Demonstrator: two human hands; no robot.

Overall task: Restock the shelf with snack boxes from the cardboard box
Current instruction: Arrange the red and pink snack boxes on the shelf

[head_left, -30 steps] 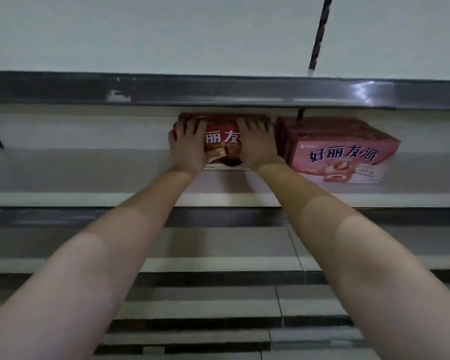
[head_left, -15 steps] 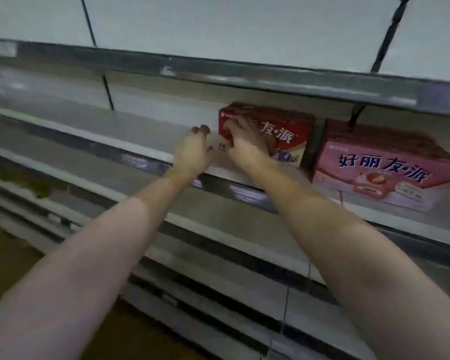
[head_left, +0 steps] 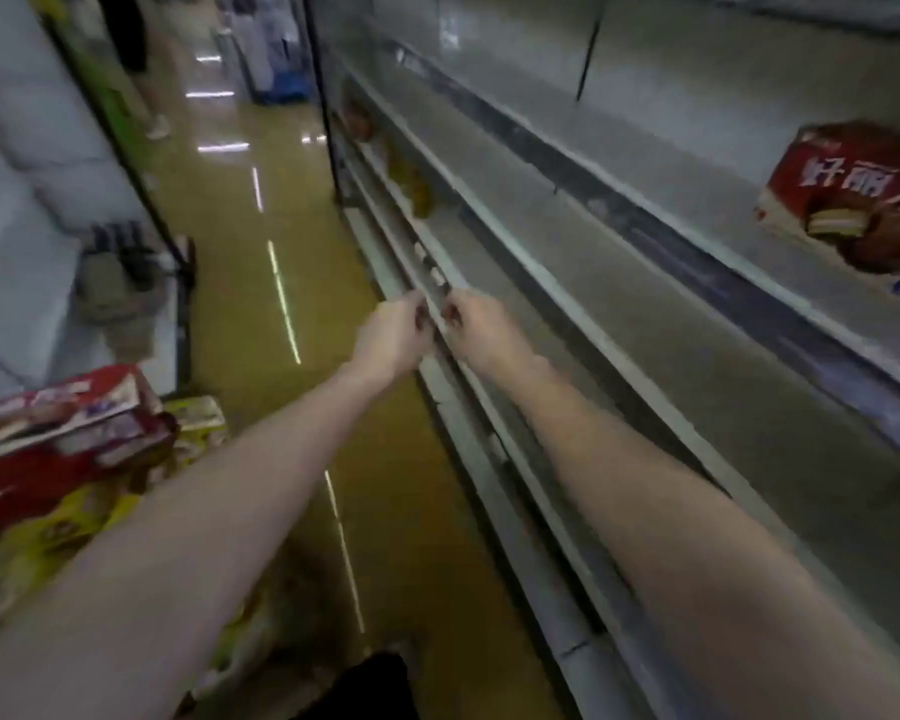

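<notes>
A red snack box point(head_left: 848, 194) stands on the grey shelf point(head_left: 671, 210) at the far right, no hand touching it. My left hand point(head_left: 393, 337) and my right hand point(head_left: 481, 335) hang side by side in front of the lower shelf edges, fingers loosely curled, holding nothing. At the lower left lies a pile of snack boxes: a red one point(head_left: 58, 433) on top, yellow ones point(head_left: 74, 517) beneath. The cardboard box itself is hard to make out in the blur.
Several bare shelf tiers point(head_left: 515, 356) run along the right into the distance. A yellowish aisle floor point(head_left: 261, 283) stretches ahead. A shelf unit with white packs point(head_left: 27, 163) lines the left side. A person's legs point(head_left: 136, 65) stand far down the aisle.
Both hands have let go of the red box on the shelf and drawn back and down. The view has swung left, toward the aisle and the pile of boxes.
</notes>
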